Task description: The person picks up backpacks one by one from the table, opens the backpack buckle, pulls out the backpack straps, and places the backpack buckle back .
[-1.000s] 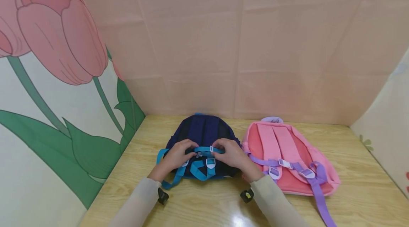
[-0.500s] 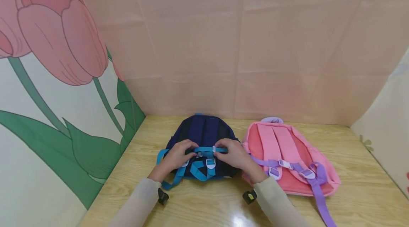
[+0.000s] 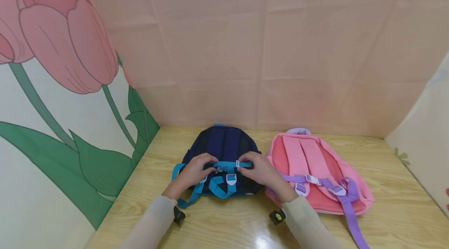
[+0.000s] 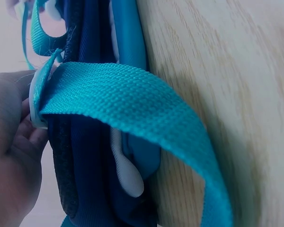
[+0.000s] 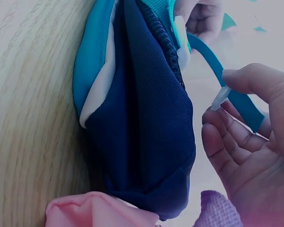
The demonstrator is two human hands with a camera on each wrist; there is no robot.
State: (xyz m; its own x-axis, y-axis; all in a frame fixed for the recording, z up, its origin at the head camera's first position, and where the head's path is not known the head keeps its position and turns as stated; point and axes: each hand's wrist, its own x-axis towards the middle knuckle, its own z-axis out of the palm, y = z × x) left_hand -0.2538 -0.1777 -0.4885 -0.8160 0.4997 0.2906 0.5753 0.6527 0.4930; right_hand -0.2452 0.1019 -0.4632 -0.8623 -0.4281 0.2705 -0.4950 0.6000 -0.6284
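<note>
A navy backpack point(image 3: 224, 143) lies with its shoulder straps facing up. My left hand point(image 3: 196, 170) pinches a turquoise strap point(image 3: 226, 164) that crosses the backpack; its exact grip is partly hidden. On the other side my right hand point(image 3: 260, 170) pinches the strap at a small white slider buckle point(image 5: 221, 98), between thumb and fingers. The strap runs taut between both hands. In the left wrist view a turquoise webbing strap point(image 4: 123, 94) loops down in front of the left hand point(image 4: 14, 142). Another white buckle point(image 3: 231, 179) hangs below the strap.
A pink backpack point(image 3: 294, 163) with purple straps point(image 3: 350, 214) lies to the right, close beside the navy one. Both rest on a wooden table point(image 3: 217, 229). A pinkish-beige sheet point(image 3: 245, 54) hangs behind, and a tulip-printed panel point(image 3: 70, 54) stands at left.
My right hand has moved slightly to the right, and the white slider buckle has shifted right with it, away from the left hand. The left hand has stayed in place.
</note>
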